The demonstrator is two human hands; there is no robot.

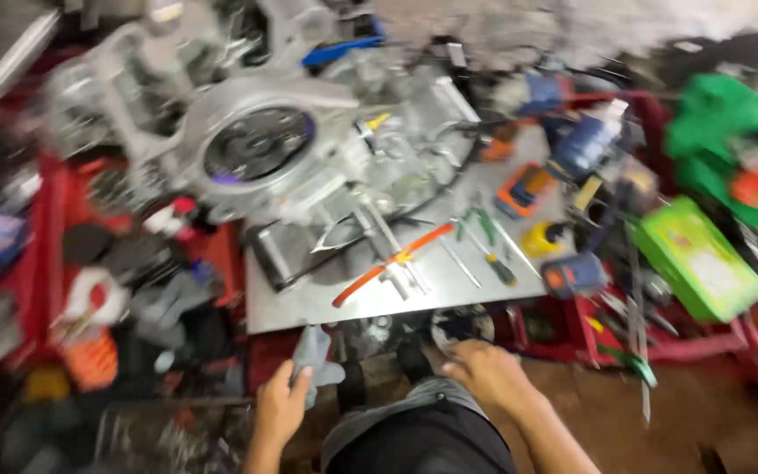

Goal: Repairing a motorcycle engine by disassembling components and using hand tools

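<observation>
Your left hand sits low at the bottom of the view, forearm coming up bare from the lower edge, wrist straight. Its fingers are curled closed around a grey rag, thumb up along the side, knuckles facing you. Your right hand is further right and a little higher, forearm running in diagonally from the bottom right corner, bare too. That hand is palm down, back of the hand toward the camera, fingers bent forward and loosely together; what the fingertips touch is blurred. Both hands are well apart, with your knee in dark shorts between the forearms.
</observation>
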